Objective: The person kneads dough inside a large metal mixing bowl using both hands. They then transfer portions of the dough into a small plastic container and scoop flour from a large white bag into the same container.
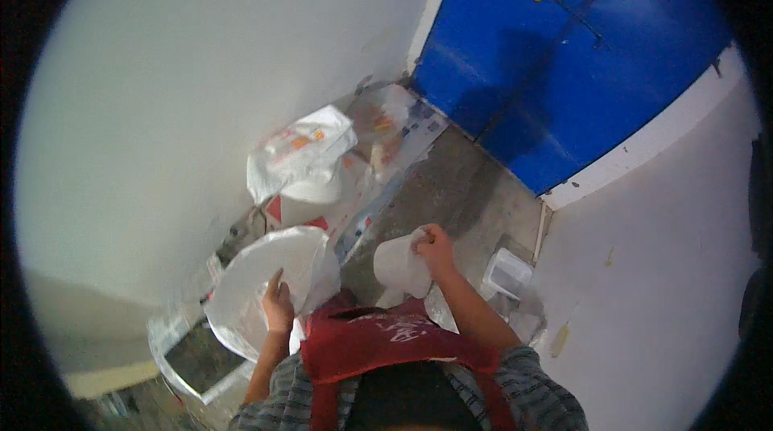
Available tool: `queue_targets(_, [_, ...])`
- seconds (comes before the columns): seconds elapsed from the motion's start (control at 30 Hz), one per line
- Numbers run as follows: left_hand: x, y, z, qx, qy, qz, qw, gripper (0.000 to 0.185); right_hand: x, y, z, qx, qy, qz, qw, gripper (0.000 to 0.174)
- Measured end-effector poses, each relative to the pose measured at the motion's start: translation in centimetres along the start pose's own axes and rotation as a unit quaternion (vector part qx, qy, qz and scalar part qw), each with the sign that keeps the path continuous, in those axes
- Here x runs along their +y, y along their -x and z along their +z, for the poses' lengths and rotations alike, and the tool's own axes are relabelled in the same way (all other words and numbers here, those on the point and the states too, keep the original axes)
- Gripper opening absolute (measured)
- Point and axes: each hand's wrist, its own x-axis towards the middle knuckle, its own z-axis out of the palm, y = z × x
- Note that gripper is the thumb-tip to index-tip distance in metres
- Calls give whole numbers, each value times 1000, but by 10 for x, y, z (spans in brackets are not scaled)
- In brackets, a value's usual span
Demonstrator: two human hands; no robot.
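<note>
My left hand (279,309) reaches over the mouth of a large white plastic bag or lined bin (241,286). Its fingers point into the opening, and nothing shows in them. A white cylindrical object (395,265), perhaps a tub or a roll, hangs from my right hand (436,250), pinched at its edge. Blur hides its exact kind. Beyond the bag, a white plastic bag with orange and red print (302,150) lies over a white rounded container (314,189).
A blue metal double door (507,99) with a bolt closes the far end. Pale walls rise on both sides. To the right, a small white plastic tub (508,274) stands beside clear plastic (525,316). A white-edged frame or box (205,358) lies lower left.
</note>
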Motion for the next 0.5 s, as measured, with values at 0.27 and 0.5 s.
queue_targets(0.27, [27, -66, 15, -22, -3, -7, 1000, 31, -15, -111, 74, -118, 165, -125, 971, 18])
queue_targets(0.5, [55, -107, 69, 29, -44, -144, 988, 52, -42, -164, 212, -437, 220, -233, 841, 22])
